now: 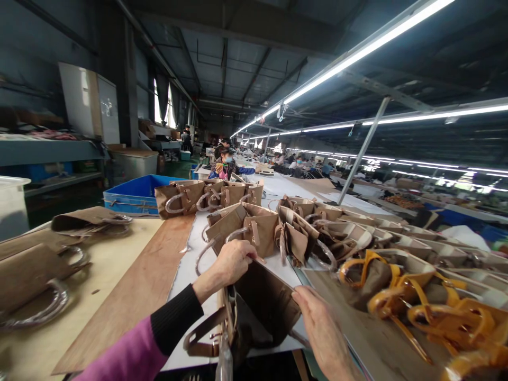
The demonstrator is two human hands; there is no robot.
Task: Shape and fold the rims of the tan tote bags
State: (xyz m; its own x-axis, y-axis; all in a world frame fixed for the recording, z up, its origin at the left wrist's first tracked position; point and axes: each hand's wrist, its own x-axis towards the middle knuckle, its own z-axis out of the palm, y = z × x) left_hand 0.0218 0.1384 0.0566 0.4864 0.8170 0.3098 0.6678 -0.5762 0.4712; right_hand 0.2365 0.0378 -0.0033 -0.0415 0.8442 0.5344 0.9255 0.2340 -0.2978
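A brown handbag (273, 301) stands in front of me with its mouth open and its dark inside showing. My left hand (234, 259) is closed, with thumb and fingers pinching the far top edge of this bag. At the right edge, my right hand (323, 328) grips the bag's rim between thumb and fingers; part of the fingers is hidden behind the panel. A strap with a metal fitting (210, 338) hangs at the near left side of the bag, beside a plastic-wrapped handle (225, 360).
Several finished-looking brown bags (262, 227) stand just beyond my hands. Bags with yellow handles (413, 301) lie on the right. Flat brown bags (27, 280) rest on the left beside a wooden board (130, 296). A blue bin (130, 193) and a person (226, 164) are farther back.
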